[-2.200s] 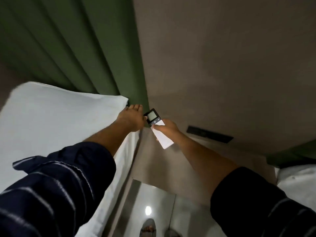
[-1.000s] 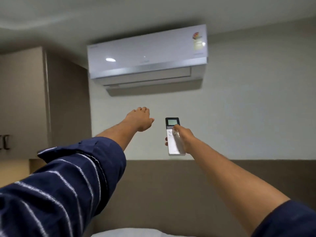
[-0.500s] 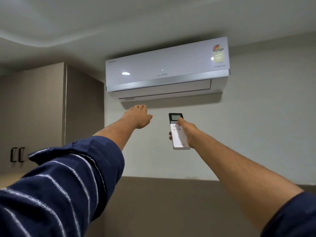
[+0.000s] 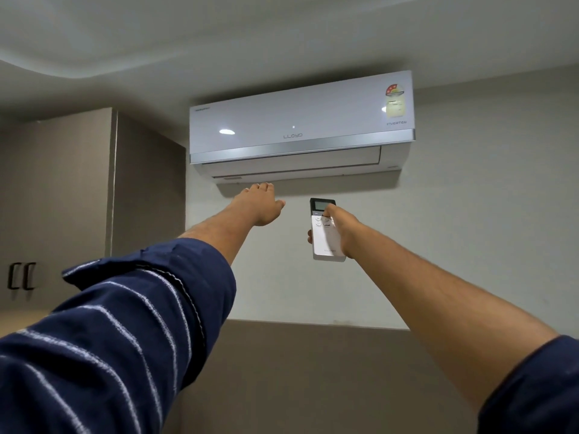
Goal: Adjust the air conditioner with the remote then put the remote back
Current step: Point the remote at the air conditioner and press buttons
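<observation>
1. I take the air conditioner (image 4: 300,126) as my landmark. The remote (image 4: 326,238) is held up just below its underside, a little right of its middle, with the small screen end pointing at the unit.
2. My right hand (image 4: 340,228) is wrapped around the remote, fingers curled behind the casing and the thumb laid across the upper buttons just under the screen. My left hand (image 4: 261,208) holds nothing; its fingers are stretched out nearly flat, reaching towards the louvre at the bottom of the unit, left of the remote.
3. Risk, as I judge it: the buttons sit close together and the thumb covers several, so a press could land on the wrong one and change a setting I do not want.
4. Another risk: the grip is one-handed at full arm's reach. If the thumb pushes hard, the remote could tip in the palm or slip out and fall.
5. I cannot read the screen from here, so I could not confirm a change by sight.
6. The room: the unit hangs on a pale wall (image 4: 485,230) close under the ceiling. Left of it stands a tall brown cabinet (image 4: 62,189) with dark handles. Well below it runs a brown panel (image 4: 313,380). No resting place for the remote is in view.
</observation>
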The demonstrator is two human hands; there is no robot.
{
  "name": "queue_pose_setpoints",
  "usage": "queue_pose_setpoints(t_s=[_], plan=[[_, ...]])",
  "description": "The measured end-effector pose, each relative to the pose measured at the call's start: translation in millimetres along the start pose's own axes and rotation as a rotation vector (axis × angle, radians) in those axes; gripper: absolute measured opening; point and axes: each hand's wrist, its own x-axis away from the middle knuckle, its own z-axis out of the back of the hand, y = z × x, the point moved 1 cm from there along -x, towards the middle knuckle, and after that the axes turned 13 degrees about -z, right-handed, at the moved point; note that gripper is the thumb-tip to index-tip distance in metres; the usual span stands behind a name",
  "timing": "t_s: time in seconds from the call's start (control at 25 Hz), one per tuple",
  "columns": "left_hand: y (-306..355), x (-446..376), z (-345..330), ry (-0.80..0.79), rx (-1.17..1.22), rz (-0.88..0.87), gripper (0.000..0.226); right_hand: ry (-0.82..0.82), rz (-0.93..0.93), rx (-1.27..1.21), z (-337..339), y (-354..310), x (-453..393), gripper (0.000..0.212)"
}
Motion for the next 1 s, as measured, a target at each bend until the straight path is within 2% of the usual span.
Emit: queue_pose_setpoints(t_s=[0.56,1.0], plan=[[-3,14,-2,-0.02,-0.002,-0.005,0.065,-0.014,-0.013,0.038,-10,5,15,0.027],[-13,16,-4,-0.03,-0.006,-0.012,0.065,-0.05,0.001,0.036,-14,9,21,0.027]])
